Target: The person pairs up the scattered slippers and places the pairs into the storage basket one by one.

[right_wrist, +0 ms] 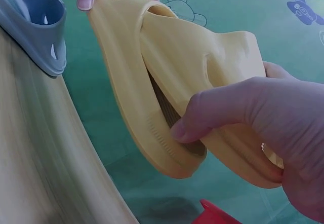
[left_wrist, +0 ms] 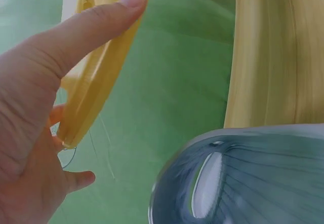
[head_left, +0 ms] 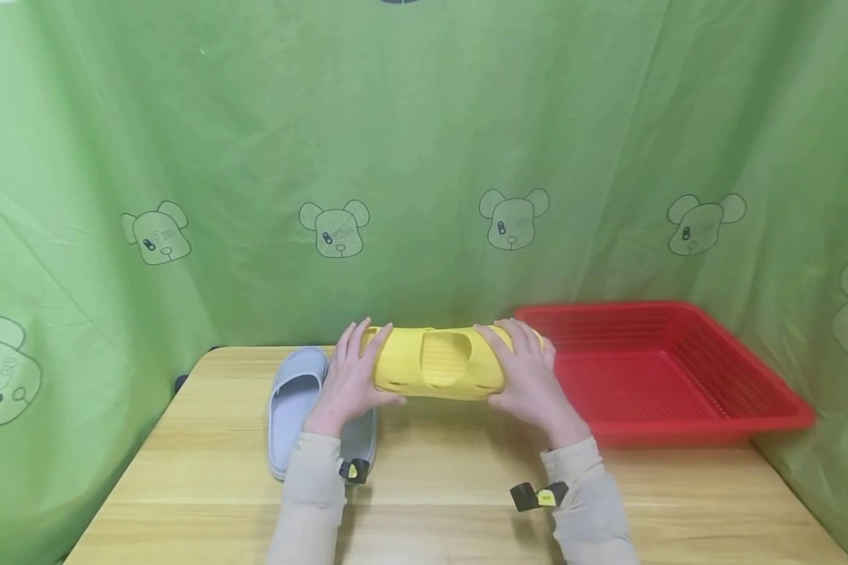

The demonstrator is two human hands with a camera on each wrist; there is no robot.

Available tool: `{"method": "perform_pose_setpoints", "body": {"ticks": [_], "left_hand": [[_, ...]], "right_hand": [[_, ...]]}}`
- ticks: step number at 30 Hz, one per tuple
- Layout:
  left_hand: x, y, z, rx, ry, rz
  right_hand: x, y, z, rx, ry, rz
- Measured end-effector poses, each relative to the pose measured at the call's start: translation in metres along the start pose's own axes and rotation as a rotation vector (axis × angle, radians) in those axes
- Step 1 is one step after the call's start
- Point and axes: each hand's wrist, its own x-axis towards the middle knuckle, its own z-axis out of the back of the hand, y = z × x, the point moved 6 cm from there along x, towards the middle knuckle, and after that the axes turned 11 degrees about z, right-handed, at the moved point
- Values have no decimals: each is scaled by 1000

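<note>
A pair of yellow slippers (head_left: 403, 365) is held up above the table, one slipper tucked into the other. My left hand (head_left: 349, 382) grips their left end and my right hand (head_left: 530, 378) grips the right end. In the right wrist view the yellow pair (right_wrist: 174, 51) overlaps at an angle, with the right thumb (right_wrist: 217, 110) by the gap between them. The left thumb (left_wrist: 91, 29) presses on the yellow edge in the left wrist view. Grey-blue slippers (head_left: 287, 420) stand on the table beside and below my left hand; the left forearm partly hides one.
A red plastic basket (head_left: 685, 428) with slatted walls sits at the table's right, just beyond my right hand. The wooden table (head_left: 438, 502) lies under both arms. Green curtain (head_left: 424, 118) with bear-head prints hangs behind and on both sides.
</note>
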Motion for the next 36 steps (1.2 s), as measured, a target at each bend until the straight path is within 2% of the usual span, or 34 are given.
{"method": "perform_pose_setpoints", "body": {"ticks": [9, 13, 21, 36], "left_hand": [[-1, -3, 9, -29, -57, -30], [0, -3, 12, -49, -69, -22], [0, -3, 15, -93, -62, 1], [1, -6, 11, -106, -48, 11]], "right_hand": [[-4, -8, 6, 1, -17, -10], [-6, -11, 10, 11, -25, -19], [-9, -19, 18, 6, -44, -35], [-19, -32, 33, 15, -56, -85]]}}
